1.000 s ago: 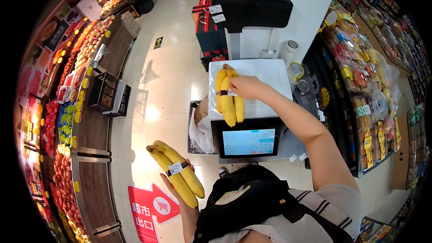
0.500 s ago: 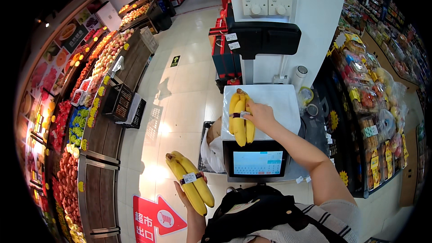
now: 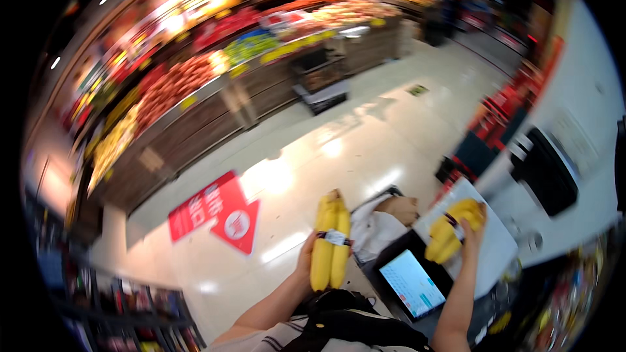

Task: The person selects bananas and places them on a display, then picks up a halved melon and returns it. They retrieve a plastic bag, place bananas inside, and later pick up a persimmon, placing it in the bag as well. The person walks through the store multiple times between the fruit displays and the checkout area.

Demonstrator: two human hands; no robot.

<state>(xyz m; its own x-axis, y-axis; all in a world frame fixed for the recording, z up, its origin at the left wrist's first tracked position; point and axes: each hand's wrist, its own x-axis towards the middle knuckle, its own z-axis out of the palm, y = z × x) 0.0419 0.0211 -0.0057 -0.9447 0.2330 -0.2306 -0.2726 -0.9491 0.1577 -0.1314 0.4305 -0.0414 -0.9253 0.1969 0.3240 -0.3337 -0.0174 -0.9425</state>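
Two banana bunches in my view: my left hand has its fingers wrapped round the taped bunch above the floor, while my right hand grips the second bunch resting on the white scale platform.

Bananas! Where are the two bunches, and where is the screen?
Left-hand banana bunch point(image 3: 331, 244): head view, on the yellow middle near its band.
Right-hand banana bunch point(image 3: 448, 233): head view, on the lower bananas.
Screen point(image 3: 412, 281): head view, on its lit centre.
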